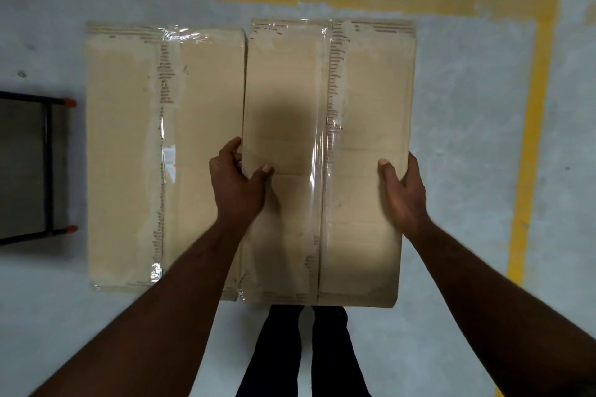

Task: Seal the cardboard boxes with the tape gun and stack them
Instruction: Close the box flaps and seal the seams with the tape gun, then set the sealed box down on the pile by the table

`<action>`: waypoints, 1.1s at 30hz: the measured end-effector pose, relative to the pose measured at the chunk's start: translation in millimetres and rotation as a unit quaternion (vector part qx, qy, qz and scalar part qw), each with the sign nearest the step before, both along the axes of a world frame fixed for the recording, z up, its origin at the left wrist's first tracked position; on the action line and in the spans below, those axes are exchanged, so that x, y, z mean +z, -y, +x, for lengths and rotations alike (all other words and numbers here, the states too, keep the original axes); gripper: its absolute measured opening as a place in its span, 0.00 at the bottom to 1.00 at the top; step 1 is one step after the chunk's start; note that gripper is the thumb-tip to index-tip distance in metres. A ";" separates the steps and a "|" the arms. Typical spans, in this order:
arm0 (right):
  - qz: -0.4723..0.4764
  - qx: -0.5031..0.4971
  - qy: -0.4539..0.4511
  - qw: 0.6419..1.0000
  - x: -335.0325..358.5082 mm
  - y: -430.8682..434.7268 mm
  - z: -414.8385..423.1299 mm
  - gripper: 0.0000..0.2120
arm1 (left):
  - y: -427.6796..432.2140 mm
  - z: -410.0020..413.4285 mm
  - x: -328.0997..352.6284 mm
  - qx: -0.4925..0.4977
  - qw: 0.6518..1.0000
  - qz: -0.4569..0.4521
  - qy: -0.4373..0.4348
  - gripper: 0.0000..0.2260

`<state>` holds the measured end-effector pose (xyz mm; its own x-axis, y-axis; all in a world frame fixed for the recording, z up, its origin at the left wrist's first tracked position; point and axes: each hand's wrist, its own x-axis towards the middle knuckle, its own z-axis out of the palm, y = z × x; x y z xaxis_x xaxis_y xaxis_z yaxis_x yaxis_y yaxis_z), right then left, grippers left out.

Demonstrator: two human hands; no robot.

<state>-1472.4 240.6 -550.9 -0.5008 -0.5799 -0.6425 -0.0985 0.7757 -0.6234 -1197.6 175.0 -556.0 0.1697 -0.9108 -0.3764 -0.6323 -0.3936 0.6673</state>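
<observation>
- While the left hand (240, 177) and right hand (403, 190) clamp its long sides, thumbs on top, the right cardboard box (290, 90) sits near centre.
- The left cardboard box (129, 145) lies just beside it.

Pale grey floor (467, 106), yellow painted lines (537, 106) at far and right sides, black metal frame (48, 167) with orange caps (70, 102) at left
</observation>
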 end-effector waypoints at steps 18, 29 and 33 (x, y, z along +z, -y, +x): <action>0.107 0.080 -0.029 0.991 30.1 -9.2 11.1 0.28 | -4.2 -1.9 30.6 -0.040 0.990 0.111 0.073 0.31; -0.021 0.171 0.015 0.985 184.8 -66.3 79.7 0.21 | -98.7 -12.3 182.6 -0.009 0.991 0.133 -0.024 0.27; -0.050 0.181 0.046 0.981 235.6 -90.3 112.8 0.17 | -138.1 -1.8 237.8 0.022 0.990 0.132 -0.046 0.25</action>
<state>-1359.6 330.9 -315.3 -0.1922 -0.7715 -0.6065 -0.2962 0.6348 -0.7137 -1199.5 313.1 -318.2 0.1601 -0.7712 -0.6162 -0.5519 -0.5875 0.5918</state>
